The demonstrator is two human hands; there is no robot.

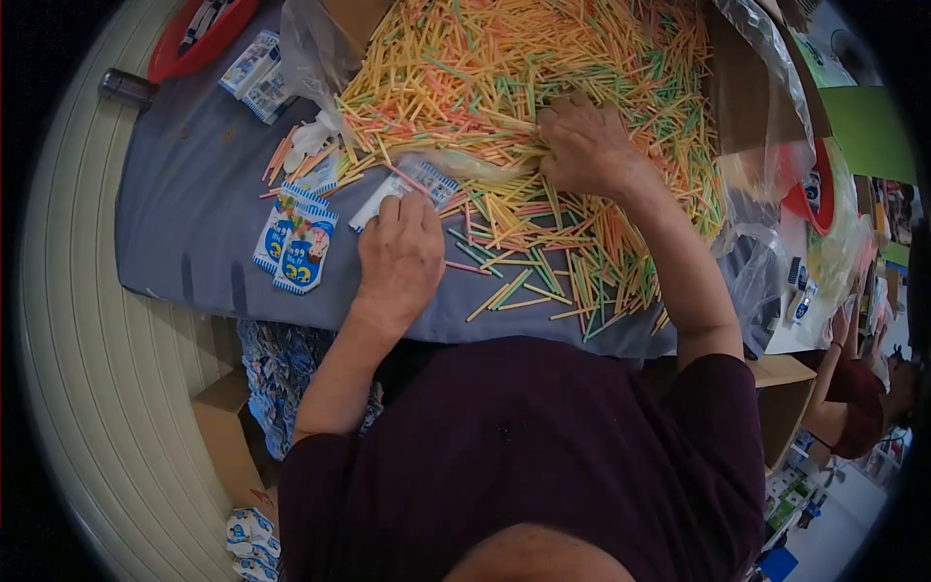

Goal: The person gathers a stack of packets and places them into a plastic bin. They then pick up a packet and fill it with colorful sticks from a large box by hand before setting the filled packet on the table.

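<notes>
Over the grey cloth of the table (208, 276), my left hand (400, 247) is curled at the lower edge of a flat blue-and-white packet (427, 182). Its fingertips are hidden under it. My right hand (587, 145) rests on the big heap of thin pastel sticks (504, 73), fingers bent among them; whether it grips any cannot be made out. Loose sticks (524, 281) spill over the cloth below the heap. Left of my left hand lie two printed packets (305, 247), overlapping.
More packets (257, 78) and a red basin (199, 34) are at the upper left. A white crumpled item (310, 141) lies beside the heap. Cardboard and clear plastic (766, 87) border the heap. An open box (228, 427) stands below left. Another person (853, 407) is at far right.
</notes>
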